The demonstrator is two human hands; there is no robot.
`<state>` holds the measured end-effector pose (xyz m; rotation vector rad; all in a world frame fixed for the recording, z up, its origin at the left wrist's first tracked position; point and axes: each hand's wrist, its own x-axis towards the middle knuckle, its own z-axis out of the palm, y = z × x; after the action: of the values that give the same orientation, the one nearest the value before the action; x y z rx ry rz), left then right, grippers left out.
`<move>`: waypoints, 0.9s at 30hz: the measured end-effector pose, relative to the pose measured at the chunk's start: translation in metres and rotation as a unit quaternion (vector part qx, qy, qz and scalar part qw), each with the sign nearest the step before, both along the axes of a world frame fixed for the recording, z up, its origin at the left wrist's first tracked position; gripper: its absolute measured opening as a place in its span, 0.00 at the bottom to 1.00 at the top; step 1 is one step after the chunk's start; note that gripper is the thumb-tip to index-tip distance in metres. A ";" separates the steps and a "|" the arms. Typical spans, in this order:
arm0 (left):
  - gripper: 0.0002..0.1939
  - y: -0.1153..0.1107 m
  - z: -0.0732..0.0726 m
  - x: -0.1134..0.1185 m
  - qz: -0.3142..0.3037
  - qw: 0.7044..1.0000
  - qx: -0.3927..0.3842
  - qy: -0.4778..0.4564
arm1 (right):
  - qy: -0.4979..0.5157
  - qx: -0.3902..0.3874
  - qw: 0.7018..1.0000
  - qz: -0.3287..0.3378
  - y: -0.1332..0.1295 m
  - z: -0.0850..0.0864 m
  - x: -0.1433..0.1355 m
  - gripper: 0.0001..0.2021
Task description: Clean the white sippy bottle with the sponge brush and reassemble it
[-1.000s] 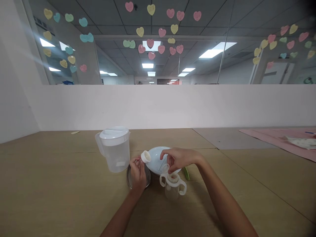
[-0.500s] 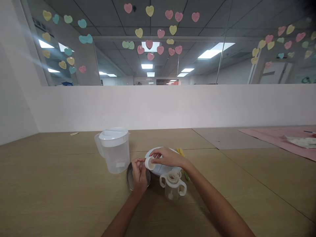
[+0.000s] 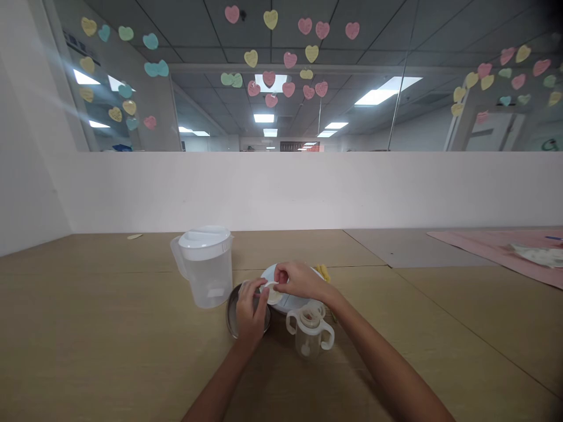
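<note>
My left hand (image 3: 251, 310) is closed, thumb and fingers gripping a small white round bottle cap (image 3: 273, 295) from its left side. The fingers of my right hand (image 3: 301, 280) are bent to a pinch at the cap's upper right. What lies between those fingertips is too small to tell. Just in front of the plate stands an uncapped clear baby bottle (image 3: 308, 340) with two white side handles, upright. Under my hands are a white plate (image 3: 291, 302), partly covered, and a round dark metal dish (image 3: 231, 321), partly behind my left hand.
A translucent lidded pitcher (image 3: 207, 278) stands to the left of the dish. Yellow pieces (image 3: 324, 272) lie at the plate's right edge. Farther right, a pink sheet (image 3: 488, 246) with a white packet (image 3: 539, 255) covers the table's back. A white wall (image 3: 281, 190) rises behind.
The cap has tipped so its round face turns more upward and has shifted slightly right. My left fingers have moved over its left side. The view has shifted slightly.
</note>
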<state>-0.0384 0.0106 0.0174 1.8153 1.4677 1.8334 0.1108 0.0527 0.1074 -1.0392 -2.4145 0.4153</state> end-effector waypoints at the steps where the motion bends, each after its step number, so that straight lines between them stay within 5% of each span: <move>1: 0.16 0.001 0.000 0.000 0.010 1.000 0.003 0.017 | 0.000 0.002 1.000 -0.003 0.000 0.000 0.000 0.05; 6: 0.16 0.003 0.000 0.001 0.030 0.997 -0.017 0.066 | 0.010 0.006 1.000 -0.010 -0.001 0.001 -0.001 0.04; 15: 0.18 0.002 -0.002 0.005 -0.022 0.998 -0.056 -0.019 | 0.102 -0.029 0.994 0.008 0.011 0.001 0.005 0.08; 22: 0.15 0.004 -0.004 0.006 -0.041 0.996 -0.054 -0.051 | 0.030 -0.173 0.982 0.069 0.012 -0.002 0.008 0.16; 27: 0.16 0.004 -0.004 0.005 -0.050 0.995 -0.069 -0.046 | 0.027 -0.171 0.983 0.062 0.008 -0.001 0.007 0.18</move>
<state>-0.0331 0.0145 0.0134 1.6837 1.4063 1.6997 0.1175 0.0611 0.1063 -1.0002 -2.4178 0.9167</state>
